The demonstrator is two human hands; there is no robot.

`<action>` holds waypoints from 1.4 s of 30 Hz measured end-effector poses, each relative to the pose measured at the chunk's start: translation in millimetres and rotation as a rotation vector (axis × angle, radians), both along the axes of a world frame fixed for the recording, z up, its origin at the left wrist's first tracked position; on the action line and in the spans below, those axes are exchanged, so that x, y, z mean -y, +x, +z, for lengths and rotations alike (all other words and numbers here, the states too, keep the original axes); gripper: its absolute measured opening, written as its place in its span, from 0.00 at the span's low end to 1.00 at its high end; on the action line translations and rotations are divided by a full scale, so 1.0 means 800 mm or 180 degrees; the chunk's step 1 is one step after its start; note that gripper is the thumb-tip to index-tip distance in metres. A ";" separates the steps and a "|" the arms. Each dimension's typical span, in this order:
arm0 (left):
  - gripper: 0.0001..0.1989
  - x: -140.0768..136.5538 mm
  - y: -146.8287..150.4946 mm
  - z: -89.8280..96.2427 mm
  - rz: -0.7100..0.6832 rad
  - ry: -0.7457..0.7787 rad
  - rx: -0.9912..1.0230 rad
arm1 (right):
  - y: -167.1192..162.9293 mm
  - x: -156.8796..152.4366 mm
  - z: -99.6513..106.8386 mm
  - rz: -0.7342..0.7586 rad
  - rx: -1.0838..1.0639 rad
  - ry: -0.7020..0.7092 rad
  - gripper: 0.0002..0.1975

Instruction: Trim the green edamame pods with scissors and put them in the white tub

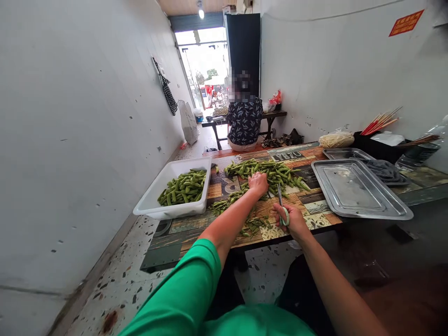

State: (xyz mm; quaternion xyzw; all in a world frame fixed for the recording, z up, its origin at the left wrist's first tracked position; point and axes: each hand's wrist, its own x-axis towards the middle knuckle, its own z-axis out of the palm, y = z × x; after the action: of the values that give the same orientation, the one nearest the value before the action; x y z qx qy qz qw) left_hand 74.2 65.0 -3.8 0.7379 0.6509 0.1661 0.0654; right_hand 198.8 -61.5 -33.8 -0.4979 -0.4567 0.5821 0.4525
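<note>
A heap of green soybean pods (280,170) lies across the patterned table (210,228). My left hand (259,183) reaches over to its near side, fingers curled down on pods, with the fingertips partly hidden. In my right hand (292,220) is a pair of scissors (279,193), held by pale green handles with the blades pointing up and away toward the heap. Cut bits of stem and pod scraps (255,225) are scattered close to the table's front edge. To the left, a white plastic tub (168,212) contains more loose pods (185,189).
Metal trays (360,186) lie on the right; a dark cloth (383,170) is on the rear one. Behind stand a black box (371,144) with skewers and a noodle-like bundle (336,140). Another person (245,121) sits beyond, facing away, at a farther table (280,114).
</note>
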 end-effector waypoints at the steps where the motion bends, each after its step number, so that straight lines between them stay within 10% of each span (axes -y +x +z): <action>1: 0.15 -0.003 -0.002 -0.004 -0.0011 -0.0045 -0.0011 | 0.001 0.000 0.000 0.0007 -0.0025 -0.0013 0.22; 12: 0.11 0.026 -0.092 0.007 -0.0177 0.0218 0.1373 | -0.005 -0.021 0.008 0.0456 0.0172 -0.0428 0.22; 20: 0.14 0.054 -0.084 -0.006 -0.0781 -0.0739 0.2911 | -0.020 -0.037 0.019 0.0559 0.1470 0.0680 0.19; 32: 0.15 0.067 -0.087 -0.001 -0.0736 -0.1185 0.3218 | -0.018 -0.038 0.033 0.0672 0.2910 0.1223 0.21; 42: 0.19 0.070 -0.092 0.002 -0.0841 -0.1010 0.3220 | -0.015 -0.031 0.023 0.0511 0.2337 0.1499 0.23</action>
State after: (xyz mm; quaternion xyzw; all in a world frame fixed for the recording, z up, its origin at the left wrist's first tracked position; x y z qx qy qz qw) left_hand 0.5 9.0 -2.2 0.6224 0.4570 0.3904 0.5013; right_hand 187.2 -37.0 -15.1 -0.5180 -0.7444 0.2801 0.3147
